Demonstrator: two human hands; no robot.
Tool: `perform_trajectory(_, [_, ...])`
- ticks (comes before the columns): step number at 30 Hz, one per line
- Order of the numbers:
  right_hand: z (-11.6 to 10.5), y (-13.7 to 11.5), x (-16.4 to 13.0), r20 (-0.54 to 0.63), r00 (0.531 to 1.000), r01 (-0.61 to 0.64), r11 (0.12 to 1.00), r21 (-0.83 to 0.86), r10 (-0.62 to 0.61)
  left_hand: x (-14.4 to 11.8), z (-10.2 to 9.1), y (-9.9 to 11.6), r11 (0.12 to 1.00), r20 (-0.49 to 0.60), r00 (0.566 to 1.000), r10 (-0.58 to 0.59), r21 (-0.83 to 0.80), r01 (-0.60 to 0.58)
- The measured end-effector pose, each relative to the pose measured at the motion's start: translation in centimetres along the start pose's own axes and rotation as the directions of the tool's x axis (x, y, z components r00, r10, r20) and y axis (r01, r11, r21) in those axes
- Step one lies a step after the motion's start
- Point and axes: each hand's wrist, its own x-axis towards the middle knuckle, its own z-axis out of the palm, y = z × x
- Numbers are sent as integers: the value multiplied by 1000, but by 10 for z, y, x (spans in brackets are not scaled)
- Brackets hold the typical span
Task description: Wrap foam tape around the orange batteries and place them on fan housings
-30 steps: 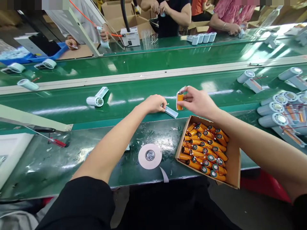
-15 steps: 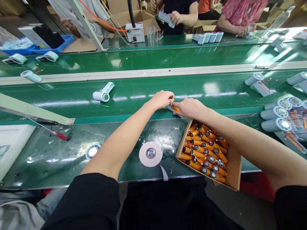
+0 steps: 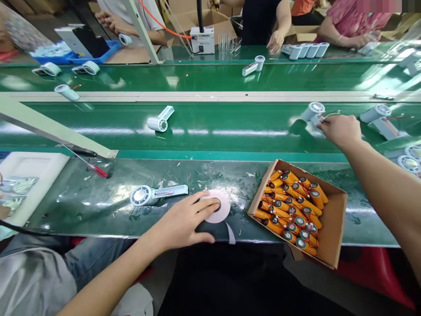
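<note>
The white fan housing (image 3: pixel 313 111) lies on the green conveyor belt (image 3: pixel 210 131), under the fingertips of the right hand (image 3: pixel 340 129), whose fingers are closing on it: pick-up seems underway, and next calls for a firm grasp. The left hand (image 3: pixel 184 221), fingers spread, rests on the tape roll (image 3: pixel 221 206); the box of orange batteries (image 3: pixel 289 206) sits to its right.

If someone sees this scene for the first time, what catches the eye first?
First, the cardboard box of orange batteries at the near bench edge, right of centre. Then the left hand resting on a white tape roll, and the right hand reaching a white fan part on the green belt.
</note>
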Motion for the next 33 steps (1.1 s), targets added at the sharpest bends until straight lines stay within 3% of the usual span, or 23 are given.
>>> perform_trajectory(3, [-9,12,-19,45,999,-15,999,51,13,-30,13,4,991,38,999,-32,128,26])
perform_trajectory(5, [-24,-8,-52,-91,994,80,982,173,-65,-20,16,7,989,-70,997,-36,138,45])
perform_trajectory(7, [-40,-40,-98,-175,956,290,859,423,-237,2,14,13,993,-218,975,-42,98,65])
perform_trajectory(8, [-47,-58,-124,-133,915,382,716,584,-380,15,11,16,996,-284,958,-39,65,60])
perform_trajectory(9, [-53,-75,-149,-20,826,397,558,729,-563,28,8,20,998,-332,942,-38,36,53])
perform_trajectory(10, [-56,-92,-174,97,676,343,429,836,-731,40,5,23,999,-371,928,-27,15,36])
perform_trajectory(12, [-55,-119,-217,219,377,192,307,932,-900,58,0,28,1000,-441,897,5,-7,-9])
perform_trajectory(13, [-52,-129,-236,224,268,156,272,950,-937,64,-2,30,999,-475,880,-4,-31,-13])
perform_trajectory(14, [-48,-137,-252,203,191,171,236,957,-960,68,-5,30,996,-507,860,-51,-84,10])
perform_trajectory(16, [-41,-142,-276,183,68,335,196,922,-981,68,-10,31,951,-556,787,-266,-285,119])
perform_trajectory(17, [-40,-139,-284,208,20,434,195,879,-978,64,-13,32,895,-558,724,-405,-404,190])
perform_trajectory(18, [-41,-133,-288,248,3,509,214,833,-969,59,-15,32,827,-554,644,-527,-507,241])
perform_trajectory(19, [-44,-123,-289,288,40,549,262,794,-957,53,-17,31,766,-550,565,-615,-586,263])
perform_trajectory(20, [-48,-110,-286,323,130,551,339,763,-938,47,-19,31,723,-547,504,-669,-637,269])
perform_trajectory(21, [-52,-94,-279,338,270,530,433,729,-901,40,-19,31,695,-542,463,-701,-666,272])
perform_trajectory(22, [-56,-76,-270,329,451,511,543,667,-829,34,-19,31,673,-529,443,-724,-682,286])
perform_trajectory(23, [-58,-58,-259,289,642,491,671,556,-710,29,-18,31,658,-508,443,-739,-687,309])
perform_trajectory(24, [-56,-41,-249,214,795,458,793,401,-567,25,-16,31,649,-484,457,-746,-683,337])
perform_trajectory(25, [-52,-27,-239,126,885,413,881,233,-448,22,-14,31,648,-458,485,-745,-669,364])
perform_trajectory(26, [-44,-15,-232,54,926,368,926,85,-373,22,-11,31,659,-435,523,-733,-647,385])
perform_trajectory(28, [-24,-1,-226,-8,949,313,947,-74,-314,25,-3,33,712,-403,621,-672,-581,394])
perform_trajectory(31, [2,1,-234,-45,949,310,950,-45,-312,36,9,39,824,-370,772,-516,-460,330])
perform_trajectory(33, [10,-3,-244,-90,946,310,950,-35,-312,44,17,43,888,-386,836,-390,-399,229])
